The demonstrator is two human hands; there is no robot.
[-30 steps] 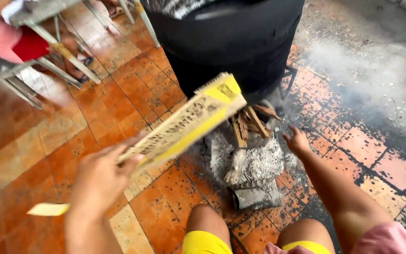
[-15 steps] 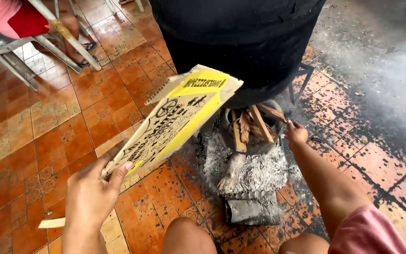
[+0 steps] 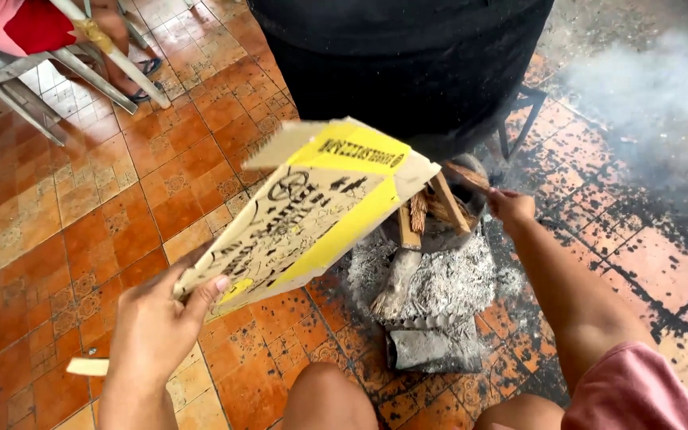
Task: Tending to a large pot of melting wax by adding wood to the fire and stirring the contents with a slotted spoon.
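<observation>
Pinching its lower corner, the left hand [image 3: 157, 322] holds a flattened yellow-and-tan cardboard piece [image 3: 312, 211], which is tilted up beyond the grip toward the firewood sticks [image 3: 431, 211]. One stick end is closed on by the right hand [image 3: 511, 207], just above the grey ash [image 3: 447, 279], under the black pot [image 3: 408, 64].

- One cardboard sheet [image 3: 312, 211], yellow and tan, flattened.
- Two hands: left hand [image 3: 161, 318], right hand [image 3: 511, 207].
- One black pot [image 3: 408, 64] on a stand.
- About four wood sticks [image 3: 447, 203] under the pot; the exact number is hard to tell.
- One ash heap [image 3: 439, 279].
- Two bare knees [image 3: 324, 394].
- One chair [image 3: 57, 64], partly seen.
- One pale strip [image 3: 87, 366] on the tiles.
</observation>
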